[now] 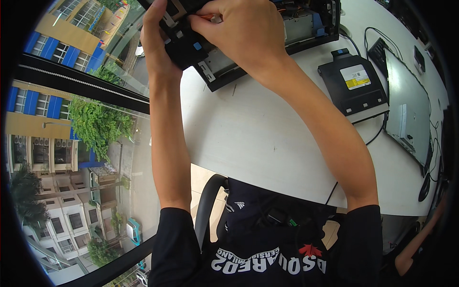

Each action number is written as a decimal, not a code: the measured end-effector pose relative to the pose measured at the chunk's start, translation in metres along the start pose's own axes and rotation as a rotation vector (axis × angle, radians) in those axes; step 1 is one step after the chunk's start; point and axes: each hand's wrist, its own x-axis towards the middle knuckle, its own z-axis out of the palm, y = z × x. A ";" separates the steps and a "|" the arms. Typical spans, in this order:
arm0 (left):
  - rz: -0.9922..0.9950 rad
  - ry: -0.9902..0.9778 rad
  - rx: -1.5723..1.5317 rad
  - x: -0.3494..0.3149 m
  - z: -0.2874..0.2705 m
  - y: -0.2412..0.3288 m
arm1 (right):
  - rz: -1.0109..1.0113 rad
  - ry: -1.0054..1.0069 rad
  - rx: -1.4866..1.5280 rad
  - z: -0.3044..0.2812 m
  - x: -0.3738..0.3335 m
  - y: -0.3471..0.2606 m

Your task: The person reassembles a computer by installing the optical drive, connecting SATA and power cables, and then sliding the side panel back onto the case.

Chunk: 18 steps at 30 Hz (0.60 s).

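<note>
Pinching, apparently, an orange cable [206, 16] with nearer right hand [246, 31]; grasping a black bracket [184, 51] by its left edge with left hand [153, 38]. Reaching over opened computer case [299, 29], upper centre, angled lengthwise up rightward. Note, upper right, on black drive caddy [339, 98], white-and-yellow label [355, 77], illegible; below, white lettering [259, 262] and red leaf [310, 250] on shirt [354, 248].

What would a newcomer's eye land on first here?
Probably the left hand and right hand, close together at the opened black computer case up top. Next might come the window along the left, with a yellow-and-blue building outside. On the white table, a flat black part and metal panel lie at right.
</note>
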 end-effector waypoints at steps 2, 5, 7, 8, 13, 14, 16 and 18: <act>-0.017 0.004 -0.003 0.000 0.001 0.000 | 0.016 0.009 -0.016 0.002 0.004 0.000; -0.001 -0.004 -0.013 0.001 0.000 -0.001 | 0.006 0.027 -0.038 0.004 0.005 -0.002; 0.029 0.020 0.015 0.001 -0.002 -0.001 | 0.020 -0.023 -0.078 0.006 0.003 -0.002; 0.029 0.022 0.016 0.002 -0.002 -0.002 | 0.019 -0.025 -0.076 0.008 0.002 -0.001; 0.022 -0.018 0.031 0.001 -0.005 -0.001 | 0.000 -0.037 -0.080 0.006 0.000 -0.003; 0.020 -0.018 0.031 -0.002 0.000 0.002 | 0.001 -0.039 -0.081 0.006 -0.001 -0.002; 0.018 -0.018 0.047 -0.008 0.012 0.008 | -0.031 0.014 -0.053 0.004 -0.003 0.002; 0.016 -0.018 0.064 -0.015 0.026 0.016 | -0.027 0.025 -0.091 -0.001 -0.004 0.008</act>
